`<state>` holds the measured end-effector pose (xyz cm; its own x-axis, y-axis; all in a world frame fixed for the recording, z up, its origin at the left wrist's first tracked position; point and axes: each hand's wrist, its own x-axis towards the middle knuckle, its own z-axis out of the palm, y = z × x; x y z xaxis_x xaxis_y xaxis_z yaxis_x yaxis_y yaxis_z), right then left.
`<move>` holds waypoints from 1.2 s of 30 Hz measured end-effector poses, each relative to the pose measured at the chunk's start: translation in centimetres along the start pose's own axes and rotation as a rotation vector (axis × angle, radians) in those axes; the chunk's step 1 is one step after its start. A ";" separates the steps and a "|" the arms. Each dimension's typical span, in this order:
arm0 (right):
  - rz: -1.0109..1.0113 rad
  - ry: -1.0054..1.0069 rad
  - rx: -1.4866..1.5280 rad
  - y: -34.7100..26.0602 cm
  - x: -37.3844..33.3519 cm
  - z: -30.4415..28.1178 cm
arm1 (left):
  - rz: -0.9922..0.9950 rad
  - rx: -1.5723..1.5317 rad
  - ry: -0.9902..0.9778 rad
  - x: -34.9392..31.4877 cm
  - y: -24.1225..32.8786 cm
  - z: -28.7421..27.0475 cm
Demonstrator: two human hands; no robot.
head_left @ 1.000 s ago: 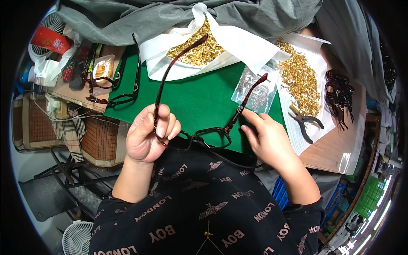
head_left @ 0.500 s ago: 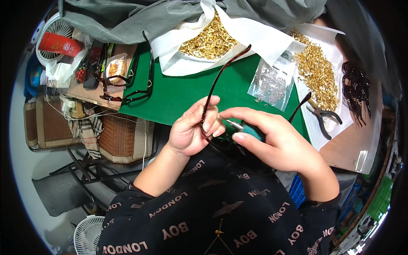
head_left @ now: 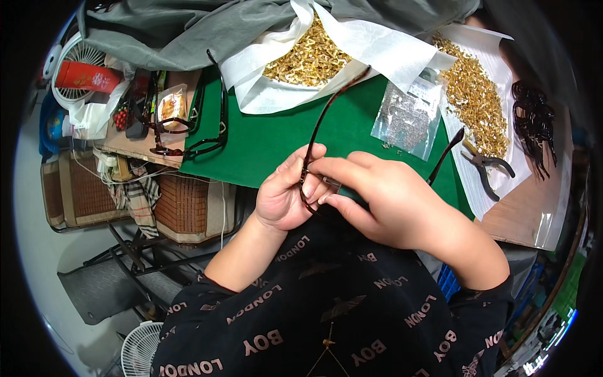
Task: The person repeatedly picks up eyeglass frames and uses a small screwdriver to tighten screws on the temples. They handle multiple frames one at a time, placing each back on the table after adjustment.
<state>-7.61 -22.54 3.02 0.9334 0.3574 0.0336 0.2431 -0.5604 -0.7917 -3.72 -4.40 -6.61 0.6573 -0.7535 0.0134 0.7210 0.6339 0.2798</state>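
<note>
My left hand pinches a dark tortoiseshell eyeglass frame near its hinge, one temple arm rising toward the far side of the table. The other temple sticks out beyond my right wrist, and the rest of the frame is hidden or lost against my dark shirt. In my right hand is a slim screwdriver with a teal handle, mostly covered by the fingers. Its end lies close to the hinge by my left fingertips; I cannot see whether it touches a screw.
Gold-coloured hinge parts fill a white cloth and a paper-lined tray. A bag of tiny silver screws, cutting pliers and dark temple arms lie at the right. More eyeglass frames sit left, near a fan.
My right hand has moved left, up against my left fingers, and now covers most of the screwdriver. My left hand keeps its grip on the eyeglass frame.
</note>
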 end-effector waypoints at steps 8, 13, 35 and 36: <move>-0.132 0.016 -0.107 1.1 0.4 0.0 | -0.011 0.004 -0.014 -0.1 0.2 -0.3; -0.157 0.046 -0.235 0.9 0.2 0.3 | -0.007 0.089 0.091 -0.3 0.0 -0.1; 0.416 0.132 -0.457 3.6 -6.0 -1.9 | 0.428 2.225 0.080 1.4 1.6 8.2; 0.414 0.110 -0.442 3.4 -5.9 -2.0 | 0.348 2.288 0.040 1.6 0.6 8.0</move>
<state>-11.76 -28.01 1.33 0.9897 -0.0223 -0.1412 -0.0809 -0.9015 -0.4251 -3.99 -6.66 1.26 0.6805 -0.6777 0.2787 -0.7022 -0.4943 0.5125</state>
